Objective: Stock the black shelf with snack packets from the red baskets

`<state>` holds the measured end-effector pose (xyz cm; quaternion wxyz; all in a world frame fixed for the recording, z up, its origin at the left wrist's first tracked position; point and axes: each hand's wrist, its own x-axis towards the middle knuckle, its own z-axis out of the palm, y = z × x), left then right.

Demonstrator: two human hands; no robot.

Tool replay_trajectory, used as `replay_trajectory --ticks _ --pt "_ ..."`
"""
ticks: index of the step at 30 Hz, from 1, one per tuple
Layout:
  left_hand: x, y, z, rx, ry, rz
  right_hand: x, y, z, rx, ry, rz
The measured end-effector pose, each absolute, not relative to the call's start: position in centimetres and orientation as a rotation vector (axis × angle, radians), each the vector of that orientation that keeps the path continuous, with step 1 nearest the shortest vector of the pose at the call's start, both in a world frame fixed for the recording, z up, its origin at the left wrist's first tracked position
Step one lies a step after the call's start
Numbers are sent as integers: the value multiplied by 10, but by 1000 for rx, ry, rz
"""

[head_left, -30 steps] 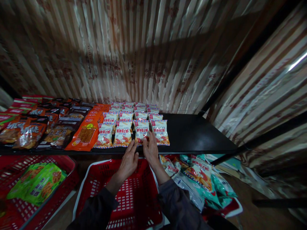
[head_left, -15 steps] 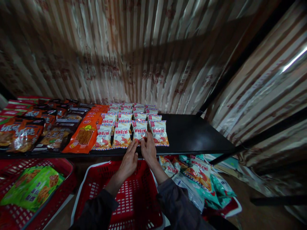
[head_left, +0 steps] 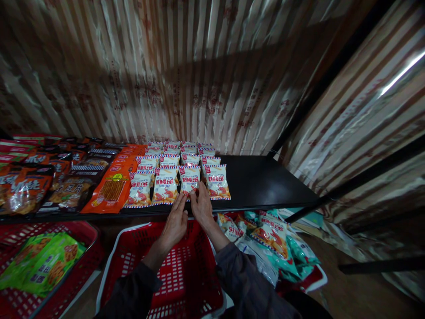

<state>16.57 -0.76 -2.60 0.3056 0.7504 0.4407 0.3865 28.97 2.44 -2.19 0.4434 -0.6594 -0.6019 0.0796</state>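
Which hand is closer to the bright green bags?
Left. The left hand is up and to the right of the bright green bags; the right hand is farther right, just past the left one.

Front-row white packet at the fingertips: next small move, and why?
I'd ease the left hand and right hand back slightly: they partly hide the lower edge of the white packet, so its line-up along the black shelf is hard to judge.

white snack bags, rowed on shelf
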Motion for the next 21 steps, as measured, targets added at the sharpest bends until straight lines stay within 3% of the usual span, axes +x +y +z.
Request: replay_trajectory --ticks 13,21 --pt "167 -19 -19 2070 1251 1134 343 2 -5 -1567 -1391 -97" --pt "227 -31 0 2030 1238 1189 404 22 -8 -1679 -1148 269"
